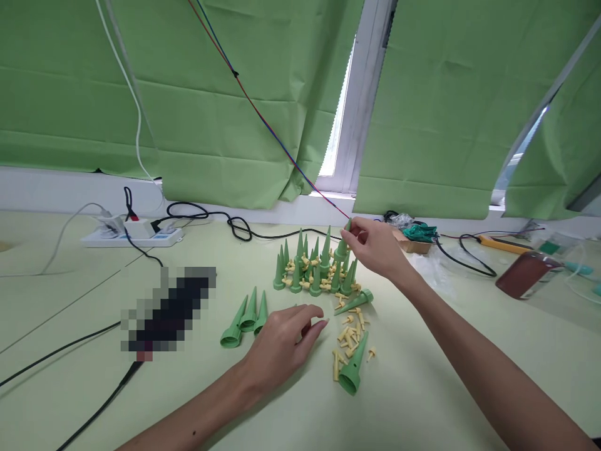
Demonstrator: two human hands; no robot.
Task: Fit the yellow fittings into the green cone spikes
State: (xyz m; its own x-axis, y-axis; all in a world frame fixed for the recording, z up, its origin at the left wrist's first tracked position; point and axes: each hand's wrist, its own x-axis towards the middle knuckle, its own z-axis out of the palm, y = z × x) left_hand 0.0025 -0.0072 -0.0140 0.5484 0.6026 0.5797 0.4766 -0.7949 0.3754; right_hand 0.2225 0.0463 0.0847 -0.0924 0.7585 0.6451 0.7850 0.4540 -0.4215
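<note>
My right hand [375,244] pinches the tip of a green plastic cone [341,252] at the back right of a cluster of upright green cones [315,279]. Small yellow plastic fittings are stuck among that cluster. My left hand [286,335] hovers low in front of it, fingers curved, thumb and forefinger apart with nothing visible between them. Beside it on the left lie several loose cones [233,326], partly covered by the hand. To its right are scattered yellow fittings [348,338], with one cone [353,369] lying nearest me and another cone [354,302] on its side.
At the left are a white power strip [131,237] and a pixelated dark object [171,313] with a cable. A black cable [239,228] runs along the back. At the right stand a dark red bottle [528,275], a small cardboard box [413,243] and clear plastic bags [434,269].
</note>
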